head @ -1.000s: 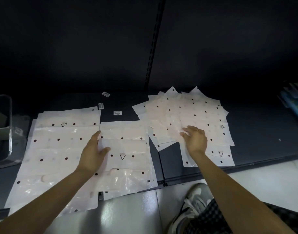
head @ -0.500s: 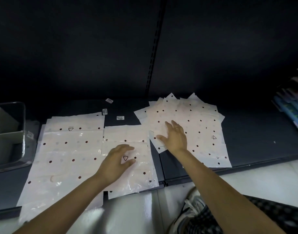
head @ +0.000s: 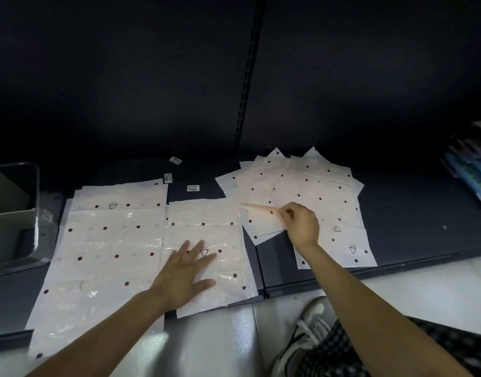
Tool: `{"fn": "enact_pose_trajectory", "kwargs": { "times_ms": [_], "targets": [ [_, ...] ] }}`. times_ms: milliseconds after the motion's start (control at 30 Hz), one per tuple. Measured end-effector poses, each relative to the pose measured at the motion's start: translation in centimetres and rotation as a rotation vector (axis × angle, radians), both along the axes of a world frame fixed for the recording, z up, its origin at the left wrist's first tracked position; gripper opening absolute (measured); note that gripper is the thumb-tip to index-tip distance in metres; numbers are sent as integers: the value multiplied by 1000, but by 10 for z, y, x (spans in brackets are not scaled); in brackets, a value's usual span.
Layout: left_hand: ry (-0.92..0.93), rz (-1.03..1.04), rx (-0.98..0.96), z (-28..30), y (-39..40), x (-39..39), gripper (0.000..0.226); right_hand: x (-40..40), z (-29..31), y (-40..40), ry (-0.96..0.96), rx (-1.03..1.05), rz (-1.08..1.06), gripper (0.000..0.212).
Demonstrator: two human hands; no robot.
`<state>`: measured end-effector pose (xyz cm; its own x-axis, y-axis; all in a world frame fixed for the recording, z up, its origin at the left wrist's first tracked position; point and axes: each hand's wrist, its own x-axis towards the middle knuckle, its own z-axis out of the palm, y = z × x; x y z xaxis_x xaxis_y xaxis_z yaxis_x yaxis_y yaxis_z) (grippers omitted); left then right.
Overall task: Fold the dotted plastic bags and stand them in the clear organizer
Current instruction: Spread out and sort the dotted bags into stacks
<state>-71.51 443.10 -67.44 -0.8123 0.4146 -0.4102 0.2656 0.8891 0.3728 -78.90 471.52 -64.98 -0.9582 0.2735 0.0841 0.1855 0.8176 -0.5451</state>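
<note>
A: The bags lie in three lots on the dark shelf (head: 413, 213): a large sheet (head: 103, 240) at the left, a middle bag (head: 206, 235) beside it, and a fanned heap (head: 310, 191) of smaller ones to the right. How would they handle?

B: Light, thin and limp, by the look of the creases and the glossy shine. They probably slide on each other, so one is best lifted by a corner or edge, not from its middle.

A: And the hands?

B: The right hand (head: 302, 225) pinches the corner of one small bag (head: 264, 219) at the heap's near left side, with that edge raised off the rest. The left hand (head: 186, 273) lies flat, fingers spread, on the middle bag, pressing it down.

A: Where is the organizer (head: 14, 213)?

B: At the far left edge of the shelf, well apart from the heap; its dividers show and no bags are visible in it.
</note>
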Motion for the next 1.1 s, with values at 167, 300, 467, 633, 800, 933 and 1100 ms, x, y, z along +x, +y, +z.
{"fn": "enact_pose_trajectory", "kwargs": {
  "times_ms": [167,300,467,633,800,933,1100],
  "targets": [
    [-128,488,693,42,23,-8,64,-2,31,-66,12,-225,183,19],
    [-422,838,1167,72,33,-29,56,10,51,-128,-91,-410,376,16],
    [-106,1100,994,75,3,-53,48,14,47,-139,-199,-619,573,13],
    [81,1050,762,63,-79,-61,59,-6,11,-41,-103,-211,133,40],
    [224,991,413,41,-162,-64,49,13,-23,48,-238,81,-192,57],
    [213,972,185,28,-197,-68,47,16,-30,56,-163,111,-230,21],
    [304,941,99,28,-169,-64,61,11,-19,48,-95,-12,-247,23]
  ]
}}
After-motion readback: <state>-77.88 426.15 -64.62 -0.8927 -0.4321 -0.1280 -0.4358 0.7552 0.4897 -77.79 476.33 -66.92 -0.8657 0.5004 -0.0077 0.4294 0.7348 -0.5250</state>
